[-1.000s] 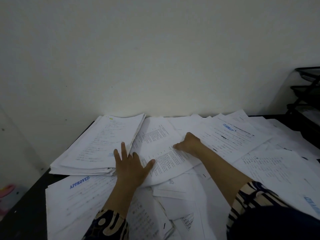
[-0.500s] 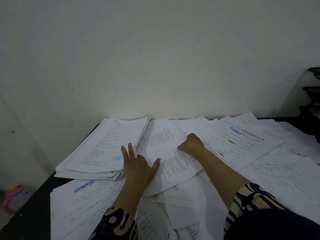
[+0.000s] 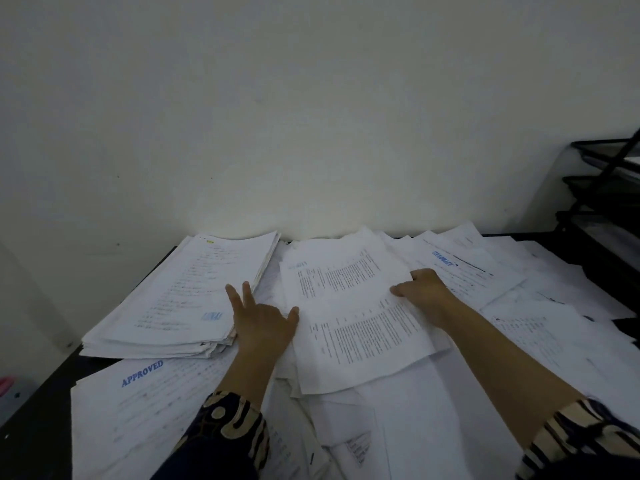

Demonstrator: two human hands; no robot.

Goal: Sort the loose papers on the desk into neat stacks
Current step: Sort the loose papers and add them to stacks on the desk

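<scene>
Tray rack: black, at the desk's right edge; a pale sheet lay in its top tier.
Left hand: fingers spread flat on papers.
Right hand: pinched the printed sheet.

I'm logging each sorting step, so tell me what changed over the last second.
The right hand, pinching the printed sheets at their right edge, has swung them clockwise and lifted their far end. The left hand stays flat at their left edge. The neat stack and APPROVED sheet stayed put.
</scene>
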